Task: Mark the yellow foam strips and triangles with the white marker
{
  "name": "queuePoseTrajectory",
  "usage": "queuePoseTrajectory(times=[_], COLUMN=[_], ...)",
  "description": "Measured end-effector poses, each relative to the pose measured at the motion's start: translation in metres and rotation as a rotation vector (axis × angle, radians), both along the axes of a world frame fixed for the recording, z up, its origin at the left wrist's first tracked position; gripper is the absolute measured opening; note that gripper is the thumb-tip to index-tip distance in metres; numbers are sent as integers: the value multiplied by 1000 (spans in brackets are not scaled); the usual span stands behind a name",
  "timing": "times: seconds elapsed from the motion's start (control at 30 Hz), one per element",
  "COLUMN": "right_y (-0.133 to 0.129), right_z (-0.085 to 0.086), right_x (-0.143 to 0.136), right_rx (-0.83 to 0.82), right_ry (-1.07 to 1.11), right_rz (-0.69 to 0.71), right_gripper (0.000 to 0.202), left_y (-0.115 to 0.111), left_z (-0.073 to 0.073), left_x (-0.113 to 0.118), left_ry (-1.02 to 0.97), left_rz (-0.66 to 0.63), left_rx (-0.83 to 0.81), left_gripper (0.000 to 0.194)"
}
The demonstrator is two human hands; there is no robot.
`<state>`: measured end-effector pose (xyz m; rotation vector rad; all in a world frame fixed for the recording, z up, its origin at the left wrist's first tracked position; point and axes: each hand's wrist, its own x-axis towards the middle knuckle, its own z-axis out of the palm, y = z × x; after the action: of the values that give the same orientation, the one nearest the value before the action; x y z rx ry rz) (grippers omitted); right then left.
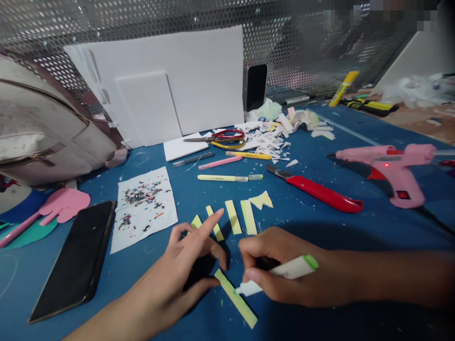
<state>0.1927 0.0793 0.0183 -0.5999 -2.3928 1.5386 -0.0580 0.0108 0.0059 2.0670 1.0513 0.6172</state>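
Note:
In my right hand (280, 267) is a white marker (289, 270) with a green end, held like a pen. Its green tip touches a pale yellow-green strip (237, 298) lying at a slant on the table. Thumb and a bent finger of my left hand (194, 258) grip the strip's upper end, while the index finger points outward. Beyond the hands lie more pale strips: one partly behind my left hand, a narrow strip (215, 222), a wider one (233, 217) and a two-toned one (249, 217). A notched pale piece (262, 201) sits beside them.
A red utility knife (323, 193) lies blade out near a pink glue gun (389, 166). Scissors (220, 138), several pens and white scraps (266, 137) lie farther back. At left are a phone (74, 260), glitter-strewn paper (144, 206) and a backpack (46, 123).

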Motion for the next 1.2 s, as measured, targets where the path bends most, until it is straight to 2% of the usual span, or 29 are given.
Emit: queuePoseTrajectory(times=[0.17, 0.37, 1.03, 1.1, 1.2], right_y=[0, 1, -1, -1, -1], right_z=[-2, -5, -9, -9, -10], right_x=[2, 3, 4, 4, 5], right_rx=[51, 75, 107, 112, 107], right_ry=[-16, 61, 110, 124, 144], right_rz=[45, 118, 109, 134, 243], right_gripper=[19, 25, 26, 26, 24], left_y=[0, 1, 2, 3, 3], left_z=[-1, -1, 5, 5, 5], left_x=[-2, -2, 1, 1, 0], left_ry=[18, 8, 40, 52, 75], left_rz=[-13, 0, -78, -73, -81], left_rx=[6, -9, 21, 36, 46], left_gripper=[84, 84, 79, 79, 81])
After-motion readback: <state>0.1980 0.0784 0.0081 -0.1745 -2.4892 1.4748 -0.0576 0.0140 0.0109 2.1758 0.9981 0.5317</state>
